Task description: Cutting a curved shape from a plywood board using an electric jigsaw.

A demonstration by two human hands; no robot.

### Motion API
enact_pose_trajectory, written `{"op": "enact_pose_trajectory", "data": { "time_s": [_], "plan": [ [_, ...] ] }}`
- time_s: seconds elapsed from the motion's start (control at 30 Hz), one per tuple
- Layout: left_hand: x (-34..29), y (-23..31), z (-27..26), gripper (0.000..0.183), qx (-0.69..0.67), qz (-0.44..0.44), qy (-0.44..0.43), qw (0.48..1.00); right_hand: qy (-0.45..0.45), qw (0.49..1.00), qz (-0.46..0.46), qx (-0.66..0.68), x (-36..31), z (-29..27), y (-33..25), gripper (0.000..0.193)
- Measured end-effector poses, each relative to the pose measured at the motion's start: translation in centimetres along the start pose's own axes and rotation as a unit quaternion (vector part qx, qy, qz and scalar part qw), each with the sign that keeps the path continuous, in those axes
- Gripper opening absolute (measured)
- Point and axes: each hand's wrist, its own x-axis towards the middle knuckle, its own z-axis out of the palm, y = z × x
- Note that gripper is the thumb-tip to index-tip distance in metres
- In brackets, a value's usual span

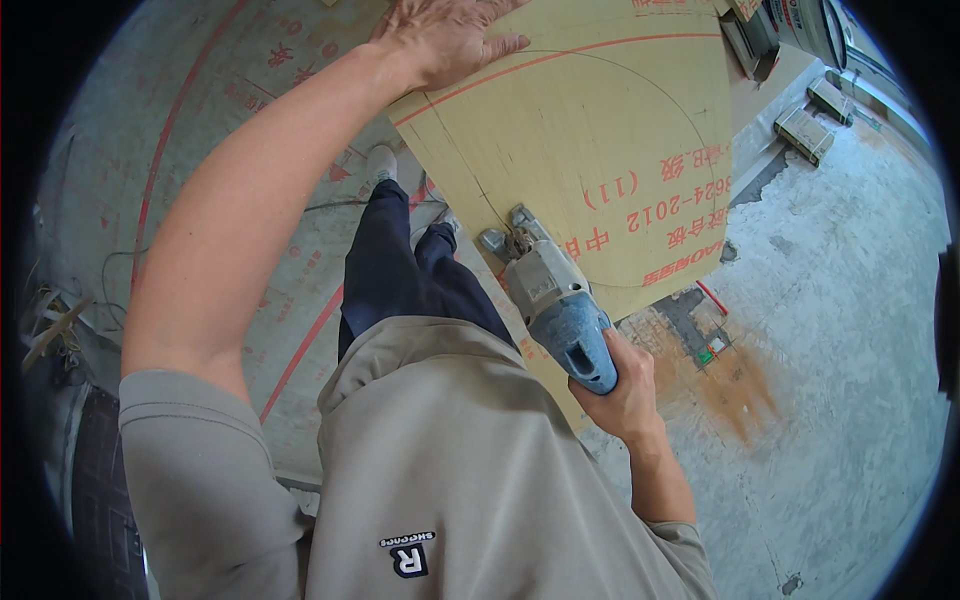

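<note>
A yellow plywood board (600, 120) lies in front of me, with red print and a large curved pencil line drawn on it. My right hand (622, 385) grips the rear handle of a blue and grey jigsaw (562, 300). The jigsaw's metal foot rests at the board's near left edge, close to the curved line; its blade cannot be made out. My left hand (440, 42) lies flat on the board's far left edge, fingers spread and partly cut off by the top of the view.
Printed sheeting (220, 190) with red lines covers the floor at left, and a dark cable (335, 204) runs over it. Bare concrete (830, 330) lies at right, with a brown stain (735, 390). Block-like objects (803, 135) stand by the far right wall. Scraps (62, 325) are heaped at far left.
</note>
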Motion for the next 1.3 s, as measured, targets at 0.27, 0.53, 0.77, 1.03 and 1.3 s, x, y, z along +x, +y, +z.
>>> {"op": "enact_pose_trajectory", "data": {
  "time_s": [0.27, 0.53, 0.77, 1.03, 1.3],
  "plan": [
    [-1.0, -1.6, 2.5, 0.067, -0.105, 0.129, 0.135, 0.977, 0.001, 1.0, 0.022, 0.01, 0.0, -0.4, -1.1, 0.018],
    [0.1, 0.8, -1.2, 0.056, 0.013, 0.075, -0.034, 0.996, 0.012, 0.999, 0.045, 0.023, -0.1, -1.0, -2.0, 0.018],
    [0.8, -1.7, 3.1, 0.055, -0.08, 0.159, 0.142, 0.974, 0.004, 0.999, 0.043, 0.022, 0.3, -0.8, -2.3, 0.018],
    [0.9, -1.8, 3.6, 0.054, -0.108, 0.164, 0.156, 0.968, 0.01, 0.999, 0.04, 0.02, 0.5, -0.4, -2.3, 0.017],
    [0.8, -1.5, 3.7, 0.052, -0.11, 0.151, 0.157, 0.97, 0.008, 0.998, 0.047, 0.027, 0.6, -0.6, -2.4, 0.017]
  ]
}}
